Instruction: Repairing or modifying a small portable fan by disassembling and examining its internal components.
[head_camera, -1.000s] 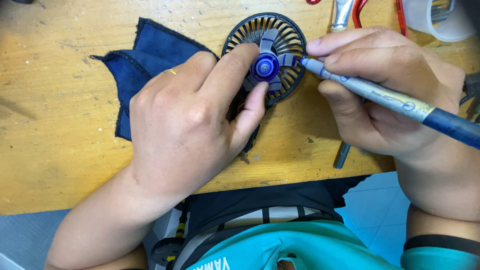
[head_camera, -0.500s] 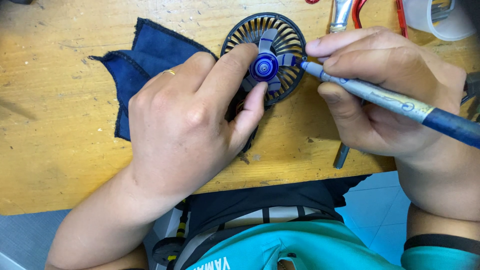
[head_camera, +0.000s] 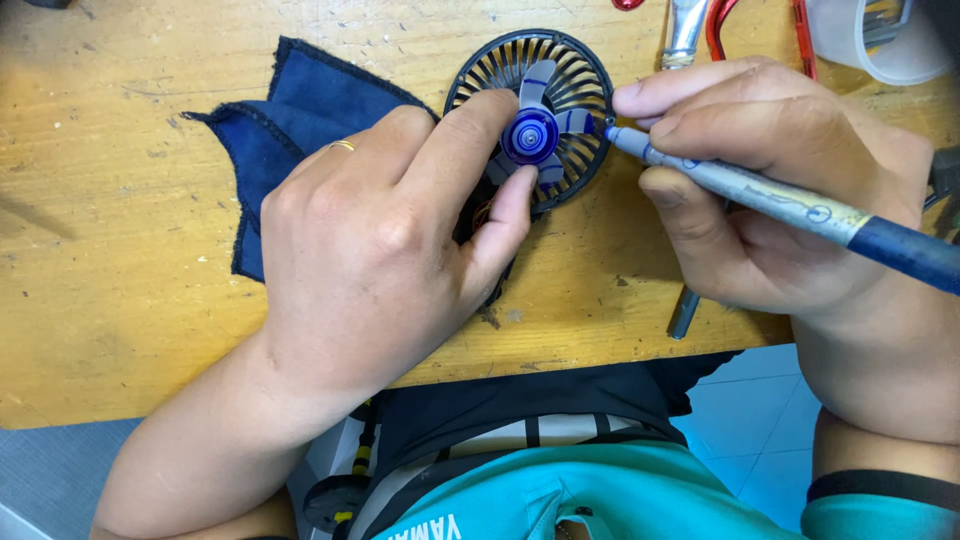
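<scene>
My right hand (head_camera: 790, 190) has a clenched grip on a marker pen (head_camera: 770, 200), grey barrel with a dark blue rear end, thumb and forefinger pinching near the tip. The tip touches the right edge of the small fan (head_camera: 535, 120), at the end of one blade (head_camera: 578, 122).

My left hand (head_camera: 380, 240) is pressed down over the fan's lower left side, steadying it. Forefinger lies along the grille (head_camera: 500, 65) up to the blue hub (head_camera: 530, 135); thumb tip sits just below the hub. No closed grip there, just fingers laid flat and pushing. Thin gold ring (head_camera: 342, 146) on one finger.

The fan lies flat on the wooden counter (head_camera: 100, 250), round black grille facing down, translucent bluish blades and hub facing up. Its lower part is hidden under my left hand.

A dark blue cloth (head_camera: 290, 120) lies on the counter to the left of the fan, partly under my left hand.

Beyond the right hand: a metal tool shaft (head_camera: 686, 35) at the top, and a similar metal end (head_camera: 684, 312) shows below the hand; cannot tell if they are one piece. Red handles (head_camera: 715, 25) beside it. A clear plastic cup (head_camera: 870, 45) sits top right.
</scene>
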